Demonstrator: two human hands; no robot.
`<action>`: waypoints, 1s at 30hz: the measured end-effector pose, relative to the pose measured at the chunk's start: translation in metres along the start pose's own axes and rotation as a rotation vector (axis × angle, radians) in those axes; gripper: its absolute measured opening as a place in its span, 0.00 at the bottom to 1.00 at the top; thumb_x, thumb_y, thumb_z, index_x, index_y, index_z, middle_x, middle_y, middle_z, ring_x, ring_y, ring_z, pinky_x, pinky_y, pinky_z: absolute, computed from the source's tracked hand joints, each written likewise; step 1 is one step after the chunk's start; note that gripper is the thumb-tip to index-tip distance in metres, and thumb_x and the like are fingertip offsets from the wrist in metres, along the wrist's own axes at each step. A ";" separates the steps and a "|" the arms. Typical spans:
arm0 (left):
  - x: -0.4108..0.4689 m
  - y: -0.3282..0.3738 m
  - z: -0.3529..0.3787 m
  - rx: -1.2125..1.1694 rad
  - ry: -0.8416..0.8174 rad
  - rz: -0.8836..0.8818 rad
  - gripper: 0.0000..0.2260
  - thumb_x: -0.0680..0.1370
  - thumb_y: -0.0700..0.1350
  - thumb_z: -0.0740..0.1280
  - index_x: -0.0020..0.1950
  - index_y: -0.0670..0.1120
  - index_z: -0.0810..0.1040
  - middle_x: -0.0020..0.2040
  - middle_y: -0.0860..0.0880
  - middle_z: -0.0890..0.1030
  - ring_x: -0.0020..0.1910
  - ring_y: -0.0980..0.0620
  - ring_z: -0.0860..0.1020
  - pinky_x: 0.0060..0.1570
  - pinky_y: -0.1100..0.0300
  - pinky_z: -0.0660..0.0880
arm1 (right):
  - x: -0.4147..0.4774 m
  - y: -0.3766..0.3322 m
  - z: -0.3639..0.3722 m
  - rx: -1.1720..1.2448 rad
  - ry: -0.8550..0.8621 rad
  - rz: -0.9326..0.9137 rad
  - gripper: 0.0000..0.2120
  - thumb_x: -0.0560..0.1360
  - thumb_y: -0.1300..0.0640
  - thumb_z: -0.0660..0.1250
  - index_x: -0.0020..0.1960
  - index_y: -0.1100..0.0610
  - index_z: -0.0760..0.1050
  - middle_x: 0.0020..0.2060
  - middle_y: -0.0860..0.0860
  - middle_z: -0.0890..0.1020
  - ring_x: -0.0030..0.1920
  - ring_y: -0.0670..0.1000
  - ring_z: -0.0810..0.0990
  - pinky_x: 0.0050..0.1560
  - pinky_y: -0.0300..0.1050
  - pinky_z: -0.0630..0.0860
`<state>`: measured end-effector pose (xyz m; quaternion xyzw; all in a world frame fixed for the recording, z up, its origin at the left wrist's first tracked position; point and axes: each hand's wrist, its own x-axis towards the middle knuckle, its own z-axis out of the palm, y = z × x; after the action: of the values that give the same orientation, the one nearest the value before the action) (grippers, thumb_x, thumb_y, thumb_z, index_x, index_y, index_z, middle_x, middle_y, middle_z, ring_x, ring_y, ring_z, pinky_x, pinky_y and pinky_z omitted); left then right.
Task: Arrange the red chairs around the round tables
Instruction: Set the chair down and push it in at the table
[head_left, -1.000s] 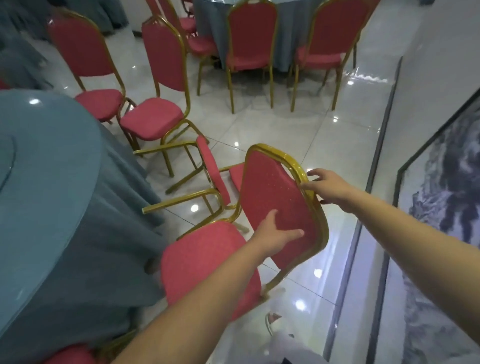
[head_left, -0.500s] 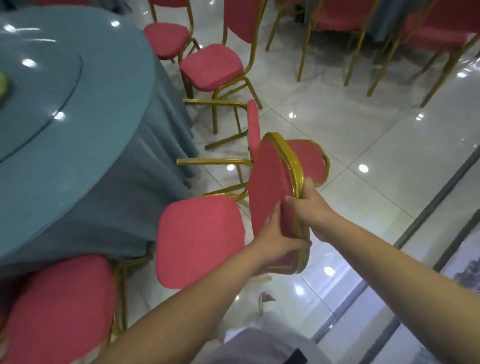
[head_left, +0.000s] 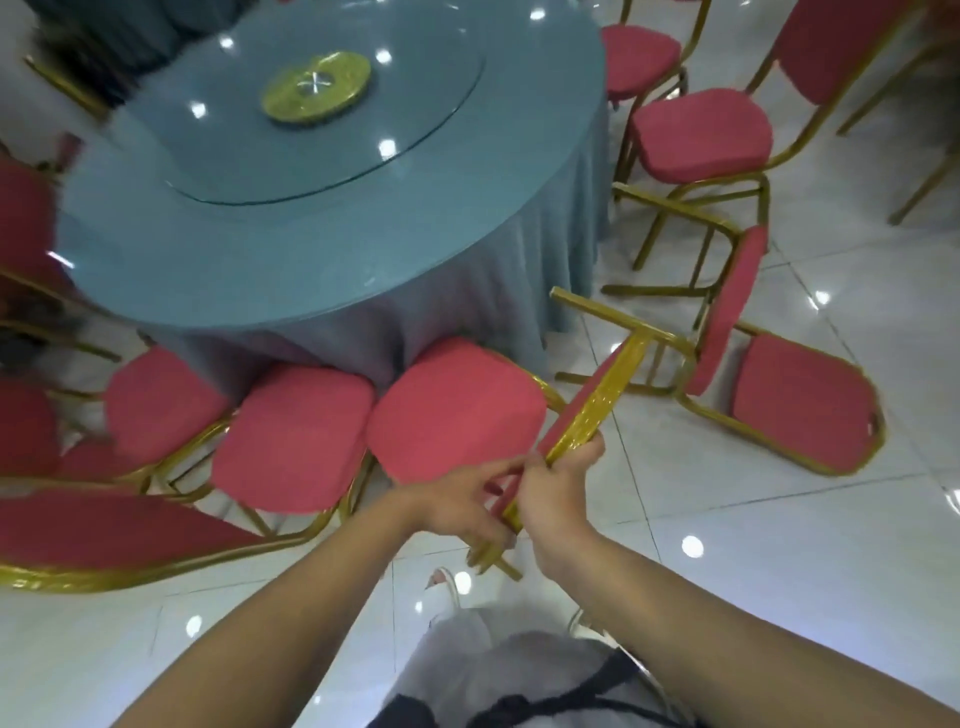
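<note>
My right hand (head_left: 561, 488) is wrapped round the gold edge at the back of a red chair (head_left: 457, 410). My left hand (head_left: 465, 501) curls round the same edge from the other side, just beside the right one. Both hands hold tight, and neither is spread flat.

The chair's seat points at the round surface (head_left: 311, 249). Its front edge is close to the blue cloth (head_left: 519, 270) that hangs down. I see the back almost edge-on, so I think the chair may be leaning. I cannot tell if all its legs are on the floor (head_left: 779, 571).

Here is what could go wrong. On the left, another red seat (head_left: 293, 441) is almost touching mine. If I push crooked, the two gold frames could bang or hook together, and my fingers could get pinched between them.

On the right, a tipped-over chair (head_left: 795, 400) lies on its side. Its gold legs (head_left: 623, 322) stick out near the back I am holding. If I swing that way, I could catch them and drag that chair along.

The floor is shiny and looks slippery, so my chair could slide too far and shove the cloth. A hard bump on the surface might shake the glass turntable (head_left: 332, 119) on top.
</note>
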<state>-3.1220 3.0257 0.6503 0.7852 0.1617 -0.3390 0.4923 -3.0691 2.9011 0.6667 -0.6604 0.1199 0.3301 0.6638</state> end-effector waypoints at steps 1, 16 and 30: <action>-0.003 -0.002 0.002 -0.033 0.013 -0.010 0.45 0.68 0.43 0.77 0.77 0.63 0.56 0.68 0.53 0.72 0.67 0.52 0.70 0.65 0.51 0.73 | 0.001 0.001 -0.002 -0.021 -0.036 0.008 0.32 0.81 0.65 0.55 0.72 0.35 0.47 0.61 0.51 0.73 0.55 0.53 0.81 0.40 0.42 0.83; 0.082 0.163 0.051 0.440 0.665 0.410 0.30 0.73 0.50 0.68 0.74 0.54 0.66 0.74 0.50 0.63 0.74 0.49 0.59 0.73 0.53 0.57 | 0.056 -0.023 -0.267 -0.028 0.208 0.127 0.06 0.79 0.49 0.67 0.54 0.50 0.75 0.58 0.48 0.76 0.62 0.55 0.74 0.57 0.55 0.76; 0.330 0.257 0.055 0.240 0.054 0.018 0.17 0.74 0.47 0.70 0.63 0.52 0.77 0.61 0.50 0.76 0.54 0.54 0.75 0.47 0.62 0.70 | 0.158 -0.066 -0.383 0.169 0.411 0.168 0.11 0.78 0.47 0.67 0.55 0.52 0.75 0.54 0.48 0.77 0.57 0.52 0.77 0.54 0.53 0.78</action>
<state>-2.7544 2.8320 0.5767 0.8487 0.1260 -0.3301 0.3935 -2.8044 2.5849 0.5877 -0.6436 0.3342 0.2318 0.6484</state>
